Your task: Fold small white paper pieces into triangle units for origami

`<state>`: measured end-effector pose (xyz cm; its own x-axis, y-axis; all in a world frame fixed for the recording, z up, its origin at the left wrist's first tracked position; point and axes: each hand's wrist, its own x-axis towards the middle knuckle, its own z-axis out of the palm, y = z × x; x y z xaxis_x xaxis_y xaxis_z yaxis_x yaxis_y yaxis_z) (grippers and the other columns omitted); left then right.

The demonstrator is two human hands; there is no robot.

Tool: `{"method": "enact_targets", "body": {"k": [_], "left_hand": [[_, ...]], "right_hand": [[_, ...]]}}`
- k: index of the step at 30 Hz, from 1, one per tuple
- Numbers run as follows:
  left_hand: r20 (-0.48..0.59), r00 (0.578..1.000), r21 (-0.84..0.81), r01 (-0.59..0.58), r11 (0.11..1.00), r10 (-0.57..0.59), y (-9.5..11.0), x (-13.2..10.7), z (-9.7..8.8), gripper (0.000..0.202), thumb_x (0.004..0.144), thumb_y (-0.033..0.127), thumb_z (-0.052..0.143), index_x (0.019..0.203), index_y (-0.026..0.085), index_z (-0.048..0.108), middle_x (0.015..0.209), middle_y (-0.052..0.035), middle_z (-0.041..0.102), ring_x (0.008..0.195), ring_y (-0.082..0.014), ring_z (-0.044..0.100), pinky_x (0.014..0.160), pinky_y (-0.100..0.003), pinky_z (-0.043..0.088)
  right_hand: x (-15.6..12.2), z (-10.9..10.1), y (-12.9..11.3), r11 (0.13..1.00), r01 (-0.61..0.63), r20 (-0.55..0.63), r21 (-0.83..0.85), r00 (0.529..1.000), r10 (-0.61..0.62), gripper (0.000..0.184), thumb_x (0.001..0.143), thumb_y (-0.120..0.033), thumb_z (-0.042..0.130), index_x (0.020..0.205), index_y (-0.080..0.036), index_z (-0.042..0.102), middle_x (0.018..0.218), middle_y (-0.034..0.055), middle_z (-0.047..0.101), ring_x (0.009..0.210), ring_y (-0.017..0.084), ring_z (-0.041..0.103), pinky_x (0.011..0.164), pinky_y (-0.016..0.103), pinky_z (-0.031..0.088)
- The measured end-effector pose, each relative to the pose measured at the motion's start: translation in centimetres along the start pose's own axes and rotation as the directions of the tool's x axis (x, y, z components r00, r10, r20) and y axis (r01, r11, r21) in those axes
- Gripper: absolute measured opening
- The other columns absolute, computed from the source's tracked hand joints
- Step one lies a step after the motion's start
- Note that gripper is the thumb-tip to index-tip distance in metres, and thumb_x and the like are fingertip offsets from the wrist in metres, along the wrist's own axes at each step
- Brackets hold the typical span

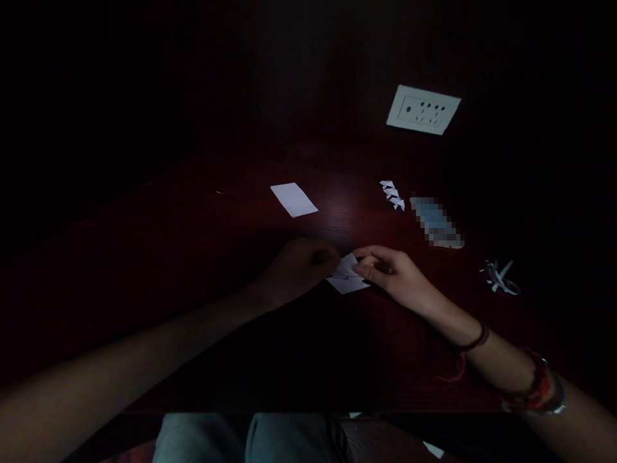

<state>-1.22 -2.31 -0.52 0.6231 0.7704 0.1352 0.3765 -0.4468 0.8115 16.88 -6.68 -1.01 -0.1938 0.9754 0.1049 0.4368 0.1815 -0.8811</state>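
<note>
A small piece of white paper [345,283] with crease lines lies at the middle of the dark red table, between my two hands. My left hand [311,263] pinches its left side, the fingers curled in shadow. On the other side my right hand [385,270], with cords round the wrist, grips the upper right edge between thumb and fingers. Farther back lies a flat white sheet of paper [294,199]. Several small folded paper pieces [393,195] sit in a row to its right.
A phone [436,222], blurred out, lies right of the folded pieces. Thin paper strips [501,280] are bunched at the table's right. A white socket panel [424,110] is on the wall behind. White scraps [434,449] show below the table's front edge.
</note>
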Motion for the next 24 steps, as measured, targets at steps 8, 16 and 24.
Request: {"method": "enact_targets", "body": {"k": [8, 16, 24], "left_hand": [[0.048, 0.999, 0.034, 0.003, 0.999, -0.005, -0.5, 0.4, 0.0, 0.024, 0.082, 0.031, 0.040, 0.083, 0.016, 0.058, 0.079, -0.0003, 0.059, 0.073, -0.0137, 0.055, 0.064, -0.023, 0.041], [0.015, 0.922, 0.471, -0.348, 0.811, 0.387, 0.2, -0.7, 0.0, 0.024, 0.081, 0.028, 0.047, 0.102, 0.018, 0.051, 0.101, -0.0054, 0.051, 0.092, -0.0178, 0.048, 0.080, -0.030, 0.037], [0.331, 0.843, 0.579, -0.537, 0.614, 0.424, -0.9, -1.1, 0.9, 0.023, 0.083, 0.013, 0.040, 0.098, 0.019, 0.056, 0.106, -0.0050, 0.054, 0.089, -0.0166, 0.051, 0.076, -0.029, 0.039]], "right_hand": [[0.3, 0.1, 0.7, 0.995, -0.087, -0.061, -0.058, 0.995, 0.083, 0.014, 0.072, -0.028, 0.054, 0.067, -0.015, 0.057, 0.057, -0.0016, 0.054, 0.052, 0.009, 0.048, 0.052, 0.022, 0.038], [0.3, -0.7, 0.8, 0.989, -0.140, -0.048, -0.056, 0.989, 0.138, 0.024, 0.069, -0.027, 0.059, 0.088, -0.016, 0.052, 0.059, -0.0031, 0.056, 0.047, 0.008, 0.050, 0.049, 0.020, 0.039], [-0.7, -3.0, 0.1, 0.932, 0.109, 0.255, -0.346, 0.967, -0.018, 0.020, 0.074, -0.022, 0.055, 0.093, -0.019, 0.060, 0.072, -0.0001, 0.061, 0.063, 0.010, 0.054, 0.059, 0.022, 0.040]]}}
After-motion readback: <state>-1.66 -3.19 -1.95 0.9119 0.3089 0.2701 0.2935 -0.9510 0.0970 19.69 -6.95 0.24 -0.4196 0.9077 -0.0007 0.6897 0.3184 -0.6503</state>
